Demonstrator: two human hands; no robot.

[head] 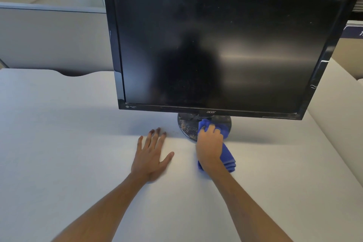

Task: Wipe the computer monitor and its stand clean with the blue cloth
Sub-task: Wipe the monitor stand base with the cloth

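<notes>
Only one view to go on here, the head camera looking down at a white desk (59,133), so this is my read from that. The right hand (209,143) is closed around a bunched-up blue cloth (228,160), pressing the front of it onto the round black stand base (186,125) just under the Acer monitor (216,45), while the loose tail of the cloth trails back onto the desk beside the wrist. The left hand (152,155) holds nothing: it lies flat on the desk with fingers spread, just left of the base and not touching it, probably bracing. So the step in hand looks like the stand, specifically the front right part of the base. The left part of the base looks speckled or textured, hard to tell if that's dust or just the finish. The stand neck is mostly hidden behind the bottom bezel and the cloth, can't say what shape it's in. The screen is off and I can see faint specks and a hazy smear across the dark panel, plus some glare, so I'd guess it either hasn't been done or needs another pass. The glossy bezel on the right edge shows some marks or reflections too. My guess: somewhere mid-task, with the rest of the base, the neck and likely the screen left.
</notes>
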